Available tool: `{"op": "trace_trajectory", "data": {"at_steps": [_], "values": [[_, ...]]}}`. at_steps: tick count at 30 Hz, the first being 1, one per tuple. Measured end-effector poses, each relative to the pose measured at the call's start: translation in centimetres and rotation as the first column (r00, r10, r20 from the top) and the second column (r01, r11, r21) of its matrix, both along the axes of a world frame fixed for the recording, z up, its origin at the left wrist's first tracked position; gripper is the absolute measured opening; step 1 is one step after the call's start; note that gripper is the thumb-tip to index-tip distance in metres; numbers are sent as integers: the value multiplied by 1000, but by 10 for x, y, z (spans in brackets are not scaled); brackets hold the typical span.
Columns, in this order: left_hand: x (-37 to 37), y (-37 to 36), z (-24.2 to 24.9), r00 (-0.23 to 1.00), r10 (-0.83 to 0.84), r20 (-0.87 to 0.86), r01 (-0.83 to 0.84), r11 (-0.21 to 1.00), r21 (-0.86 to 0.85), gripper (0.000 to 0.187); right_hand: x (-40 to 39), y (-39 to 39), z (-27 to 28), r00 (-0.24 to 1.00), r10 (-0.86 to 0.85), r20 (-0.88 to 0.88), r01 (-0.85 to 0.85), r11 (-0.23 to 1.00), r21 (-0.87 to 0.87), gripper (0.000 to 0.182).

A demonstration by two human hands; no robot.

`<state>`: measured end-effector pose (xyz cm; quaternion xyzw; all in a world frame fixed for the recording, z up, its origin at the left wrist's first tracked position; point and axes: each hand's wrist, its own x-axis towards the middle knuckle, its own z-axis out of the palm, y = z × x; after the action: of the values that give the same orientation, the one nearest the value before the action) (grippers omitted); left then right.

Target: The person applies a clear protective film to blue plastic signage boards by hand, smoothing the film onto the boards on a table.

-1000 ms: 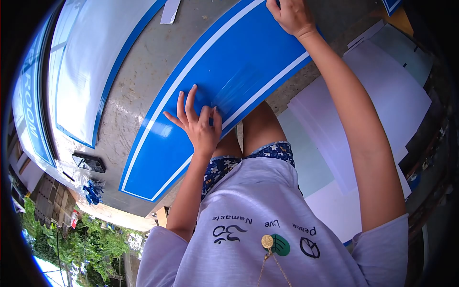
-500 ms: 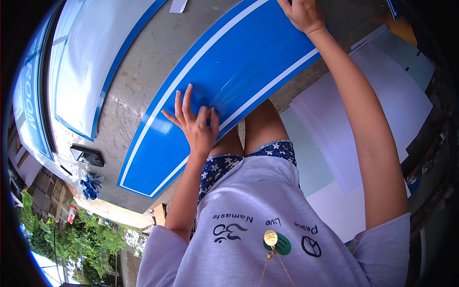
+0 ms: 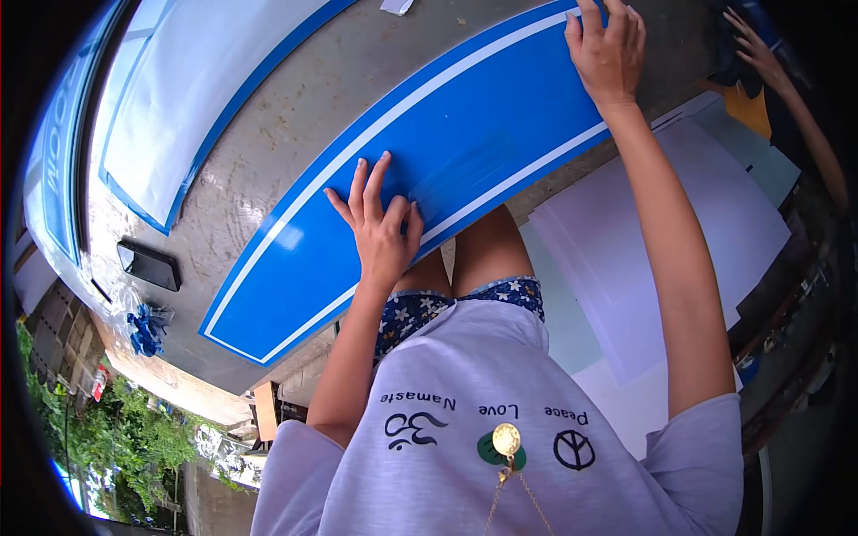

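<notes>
A long, curved blue panel point(image 3: 465, 121) with a white border line lies across the grey surface in front of my body. My left hand point(image 3: 384, 234) is on the panel near its lower edge. Its thumb and index finger are pinched together, while the other fingers stretch out over the blue face; anything in the pinch is too small or hidden to name. At the panel's upper right end rests my right hand point(image 3: 609, 58), fingers apart. Faint streaks show on the blue between the hands.
A black phone point(image 3: 148, 265) and a crumpled blue and clear bundle point(image 3: 146, 329) lie at the left. Beyond is a white sheet with a blue edge point(image 3: 210, 80). Large pale sheets point(image 3: 661, 241) are at the right. Another person's hand point(image 3: 755, 49) shows at the upper right.
The view has shifted, so the phone and the panel's near end sit further left. More of my right hand shows at the panel's end. Another person's hand and arm have come into view.
</notes>
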<state>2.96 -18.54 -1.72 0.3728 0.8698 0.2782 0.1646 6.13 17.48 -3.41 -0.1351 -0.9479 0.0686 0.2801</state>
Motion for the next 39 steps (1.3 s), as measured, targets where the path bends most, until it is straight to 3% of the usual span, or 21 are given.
{"op": "trace_trajectory", "data": {"at_steps": [1, 3, 4, 7, 8, 11, 16, 22, 39], "values": [[0, 0, 0, 1000, 16, 3, -16, 1000, 1, 19, -6, -11, 1, 973, -2, -231, -68, 953, -295, 34], [0, 0, 0, 1000, 3, 10, -3, 1000, 22, 22, 4, -30, 23, 966, -239, 100, 224, 965, 136, 29], [-1, -1, 0, 1000, 18, 14, -18, 1000, 21, 22, 6, -39, 18, 977, -207, 61, 210, 976, -62, 30], [-1, -2, -1, 999, 34, 27, -35, 998, 44, 19, 7, -81, 8, 960, -235, 150, 245, 968, -50, 30], [-2, -3, -1, 999, 29, 36, -31, 998, 63, 20, 6, -89, 0, 970, -210, 120, 224, 968, -116, 30], [-2, -3, -1, 998, 29, 60, -35, 995, 92, 20, 7, -102, -14, 967, -195, 164, 204, 978, -38, 31], [0, 0, 1, 993, 45, 113, -59, 990, 125, 19, 10, -96, -16, 960, -233, 155, 253, 959, -128, 31], [0, -8, 5, 996, 79, -35, -79, 997, 9, 22, 9, -95, -17, 957, -230, 179, 249, 964, -91, 30], [6, -43, -4, 986, 156, -54, -157, 988, 0, 23, 8, -94, -20, 958, -224, 181, 236, 971, -48, 31]]}}
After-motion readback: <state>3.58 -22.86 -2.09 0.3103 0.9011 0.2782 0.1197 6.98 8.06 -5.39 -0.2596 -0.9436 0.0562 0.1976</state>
